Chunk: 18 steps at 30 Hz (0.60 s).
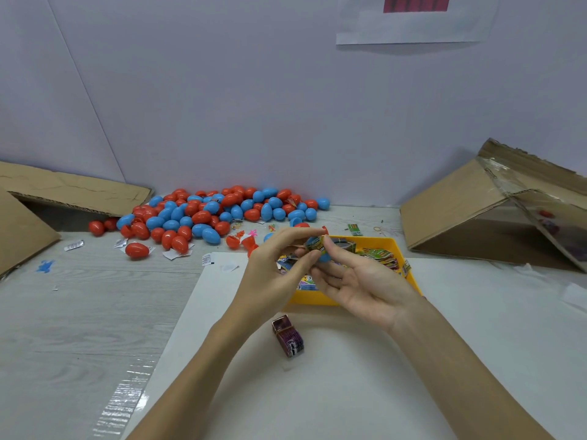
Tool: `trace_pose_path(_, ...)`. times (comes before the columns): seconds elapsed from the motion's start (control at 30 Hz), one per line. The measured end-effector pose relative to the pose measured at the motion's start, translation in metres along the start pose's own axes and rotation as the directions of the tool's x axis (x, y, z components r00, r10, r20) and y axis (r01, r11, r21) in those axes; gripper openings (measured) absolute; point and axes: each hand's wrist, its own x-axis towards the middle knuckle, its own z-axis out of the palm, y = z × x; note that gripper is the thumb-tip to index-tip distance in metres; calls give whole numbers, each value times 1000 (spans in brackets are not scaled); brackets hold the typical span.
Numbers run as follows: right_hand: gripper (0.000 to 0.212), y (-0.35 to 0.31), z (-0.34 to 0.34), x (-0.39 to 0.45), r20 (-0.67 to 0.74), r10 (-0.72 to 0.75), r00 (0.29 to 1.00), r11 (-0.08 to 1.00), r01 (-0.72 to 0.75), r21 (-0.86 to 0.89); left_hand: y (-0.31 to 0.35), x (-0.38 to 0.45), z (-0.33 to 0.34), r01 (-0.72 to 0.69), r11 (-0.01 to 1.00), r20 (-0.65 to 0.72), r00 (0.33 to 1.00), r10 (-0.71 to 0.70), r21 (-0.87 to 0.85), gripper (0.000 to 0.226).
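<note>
My left hand [275,274] and my right hand [359,281] meet above the yellow tray [413,277]. Between their fingertips is a small green and yellow wrapped packet [316,243], pinched by both hands. A blue egg half [324,257] sits under the packet, partly hidden by my fingers; my right hand seems to cradle it. The tray holds several colourful packets [379,254]. A small purple packet bundle [289,337] lies on the white sheet [333,376] just below my hands.
A heap of red and blue plastic eggs [206,211] fills the back of the table, with open red egg halves [241,241] and paper scraps near it. Cardboard boxes lie at the left [28,223] and right [476,211].
</note>
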Motion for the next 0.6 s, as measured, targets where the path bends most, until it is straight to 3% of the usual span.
trace_pose_path(0.13, 33, 3, -1, 0, -30, -137, 990, 981, 132, -144, -1, 1, -3, -50, 992, -17, 998, 52, 116, 38)
trace_pose_path(0.23, 31, 8, 3, -1, -24, -275, 961, 882, 243, -403, -3, 1, -1, -115, 971, -15, 993, 121, 210, 38)
trace_pose_path(0.33, 28, 17, 7, 1, -102, -379, 920, 808, 275, -521, -2, 0, 4, -141, 944, -23, 988, 154, 298, 38)
trace_pose_path(0.6, 62, 33, 9, 9, -170, -560, 811, 710, 365, -602, 3, -3, 10, -104, 929, -123, 980, 157, 355, 40)
